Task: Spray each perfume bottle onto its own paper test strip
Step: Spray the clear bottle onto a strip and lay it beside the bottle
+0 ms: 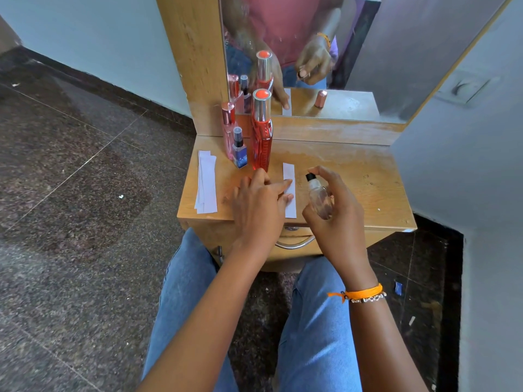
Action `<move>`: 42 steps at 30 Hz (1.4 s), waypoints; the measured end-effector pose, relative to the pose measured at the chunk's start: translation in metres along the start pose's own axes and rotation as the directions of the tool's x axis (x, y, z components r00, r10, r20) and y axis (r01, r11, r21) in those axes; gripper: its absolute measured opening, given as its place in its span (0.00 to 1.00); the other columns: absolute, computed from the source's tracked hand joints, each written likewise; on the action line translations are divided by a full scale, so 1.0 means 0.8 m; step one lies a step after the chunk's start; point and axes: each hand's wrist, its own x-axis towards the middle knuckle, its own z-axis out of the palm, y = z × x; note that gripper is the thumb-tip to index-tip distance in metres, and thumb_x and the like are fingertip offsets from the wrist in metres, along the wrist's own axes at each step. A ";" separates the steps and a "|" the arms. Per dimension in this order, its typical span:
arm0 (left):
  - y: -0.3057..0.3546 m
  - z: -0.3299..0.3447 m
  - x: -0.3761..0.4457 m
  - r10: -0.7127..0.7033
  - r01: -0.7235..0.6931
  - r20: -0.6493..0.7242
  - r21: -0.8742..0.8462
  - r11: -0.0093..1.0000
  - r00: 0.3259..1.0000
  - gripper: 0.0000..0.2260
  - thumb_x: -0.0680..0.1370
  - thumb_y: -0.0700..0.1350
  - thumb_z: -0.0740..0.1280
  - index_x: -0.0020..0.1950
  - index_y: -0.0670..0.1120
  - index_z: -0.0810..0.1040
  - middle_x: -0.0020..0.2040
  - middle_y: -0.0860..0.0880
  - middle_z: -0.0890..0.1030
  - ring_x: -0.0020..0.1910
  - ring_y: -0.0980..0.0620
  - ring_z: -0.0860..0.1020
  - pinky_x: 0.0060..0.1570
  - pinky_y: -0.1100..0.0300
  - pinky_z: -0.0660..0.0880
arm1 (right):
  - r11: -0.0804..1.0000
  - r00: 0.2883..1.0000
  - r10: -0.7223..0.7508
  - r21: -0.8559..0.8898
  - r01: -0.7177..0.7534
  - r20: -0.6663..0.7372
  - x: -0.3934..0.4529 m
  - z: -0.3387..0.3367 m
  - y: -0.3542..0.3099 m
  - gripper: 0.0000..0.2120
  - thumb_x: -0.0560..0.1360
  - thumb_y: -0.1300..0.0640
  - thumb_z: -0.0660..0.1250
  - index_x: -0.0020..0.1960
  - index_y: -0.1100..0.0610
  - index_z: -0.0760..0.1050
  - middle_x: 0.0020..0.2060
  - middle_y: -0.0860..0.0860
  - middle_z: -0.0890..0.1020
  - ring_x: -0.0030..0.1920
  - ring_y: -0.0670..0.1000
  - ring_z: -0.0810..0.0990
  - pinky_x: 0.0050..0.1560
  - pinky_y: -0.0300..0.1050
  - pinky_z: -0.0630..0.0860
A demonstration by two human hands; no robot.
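While the left hand (259, 202) lies flat with its fingers spread, pinning down a paper strip (289, 190) on the wooden table (353, 176), the right hand (336, 210) is wrapped tight around a small clear bottle (319, 198). One finger may be on its black top (310, 176), but that is hard to see. At 12 o'clock from the left hand stand a tall red bottle (261, 131), a pink bottle (228, 128) and a little blue bottle (239, 149). At 9 o'clock lie spare strips (206, 186).

Wooden dresser (353, 176) with mirror (339, 52) (smudged); drawer handle (294, 245) below.
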 end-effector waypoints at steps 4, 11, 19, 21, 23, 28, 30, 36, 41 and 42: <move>0.000 0.003 0.005 0.022 -0.022 -0.011 -0.009 1.000 1.000 0.14 0.76 0.49 0.67 0.62 0.55 0.77 0.49 0.51 0.74 0.49 0.49 0.69 0.46 0.58 0.61 | 1.000 1.000 0.000 -0.008 0.000 -0.014 0.000 -0.002 0.003 0.23 0.71 0.65 0.67 0.65 0.54 0.71 0.46 0.36 0.73 0.42 0.37 0.72 0.46 0.36 0.72; 0.004 -0.009 -0.015 0.081 -0.102 -0.067 -0.437 0.894 0.994 0.12 0.79 0.41 0.60 0.59 0.49 0.79 0.49 0.51 0.77 0.50 0.52 0.75 0.50 0.57 0.73 | 0.978 0.998 0.056 0.201 -0.050 -0.025 -0.006 -0.003 -0.007 0.21 0.77 0.55 0.63 0.69 0.45 0.65 0.47 0.36 0.72 0.42 0.56 0.77 0.45 0.58 0.79; 0.005 -0.022 -0.028 0.099 0.192 0.324 -0.749 0.634 0.941 0.19 0.75 0.42 0.68 0.65 0.52 0.74 0.59 0.53 0.79 0.55 0.58 0.78 0.52 0.63 0.76 | 0.951 0.998 0.061 0.303 -0.061 0.010 -0.003 -0.010 -0.009 0.20 0.75 0.56 0.68 0.62 0.41 0.66 0.48 0.45 0.74 0.47 0.48 0.74 0.46 0.37 0.72; 0.007 -0.022 -0.027 0.062 0.188 0.294 -0.746 0.639 0.954 0.20 0.74 0.41 0.69 0.66 0.51 0.73 0.57 0.54 0.79 0.54 0.57 0.79 0.53 0.63 0.76 | 0.943 0.998 0.037 0.328 -0.054 0.058 0.000 -0.016 -0.009 0.19 0.77 0.57 0.65 0.64 0.43 0.67 0.48 0.47 0.76 0.47 0.47 0.75 0.45 0.33 0.71; 0.008 -0.023 -0.027 0.041 0.171 0.258 -0.743 0.647 0.965 0.20 0.74 0.41 0.69 0.65 0.53 0.73 0.53 0.57 0.78 0.53 0.58 0.78 0.54 0.62 0.75 | 0.948 0.998 0.021 0.317 -0.038 0.056 0.001 -0.020 -0.005 0.18 0.79 0.56 0.61 0.68 0.45 0.66 0.51 0.49 0.78 0.52 0.46 0.77 0.50 0.35 0.71; 0.008 -0.028 -0.027 0.027 0.157 0.234 -0.728 0.668 0.972 0.20 0.74 0.40 0.68 0.65 0.55 0.73 0.52 0.59 0.76 0.51 0.61 0.76 0.54 0.62 0.73 | 0.991 0.998 0.011 -0.132 -0.021 -0.069 0.015 -0.020 0.031 0.19 0.77 0.66 0.59 0.65 0.50 0.72 0.55 0.47 0.77 0.55 0.51 0.72 0.59 0.48 0.69; 0.008 -0.029 -0.028 0.035 0.148 0.231 -0.726 0.671 0.972 0.20 0.75 0.40 0.68 0.65 0.54 0.73 0.53 0.58 0.76 0.52 0.59 0.76 0.55 0.62 0.73 | 0.978 1.000 0.005 -0.207 -0.010 -0.025 0.021 -0.019 0.044 0.17 0.73 0.71 0.61 0.57 0.56 0.77 0.49 0.53 0.79 0.49 0.52 0.76 0.53 0.49 0.74; 0.005 -0.031 -0.030 0.062 0.115 0.219 -0.707 0.698 0.974 0.21 0.76 0.39 0.66 0.66 0.54 0.72 0.53 0.58 0.75 0.53 0.58 0.76 0.51 0.66 0.72 | 0.864 0.987 0.121 0.501 -0.051 -0.108 0.031 -0.038 -0.007 0.12 0.74 0.68 0.67 0.52 0.55 0.73 0.42 0.52 0.81 0.48 0.49 0.81 0.52 0.42 0.76; 0.001 -0.032 -0.035 0.098 0.061 0.192 -0.683 0.728 0.976 0.22 0.76 0.37 0.66 0.66 0.56 0.70 0.53 0.55 0.74 0.55 0.55 0.75 0.53 0.67 0.71 | 0.801 0.999 0.025 0.597 -0.044 0.040 0.034 -0.045 -0.038 0.13 0.72 0.71 0.67 0.53 0.59 0.76 0.45 0.49 0.84 0.50 0.48 0.82 0.52 0.41 0.77; 0.000 -0.033 -0.036 0.095 0.060 0.189 -0.679 0.732 0.977 0.22 0.76 0.37 0.66 0.67 0.55 0.70 0.53 0.55 0.74 0.54 0.56 0.75 0.53 0.68 0.71 | 0.820 0.997 0.018 0.569 -0.055 0.069 0.034 -0.046 -0.039 0.14 0.71 0.71 0.68 0.53 0.58 0.76 0.44 0.48 0.84 0.50 0.49 0.82 0.53 0.43 0.78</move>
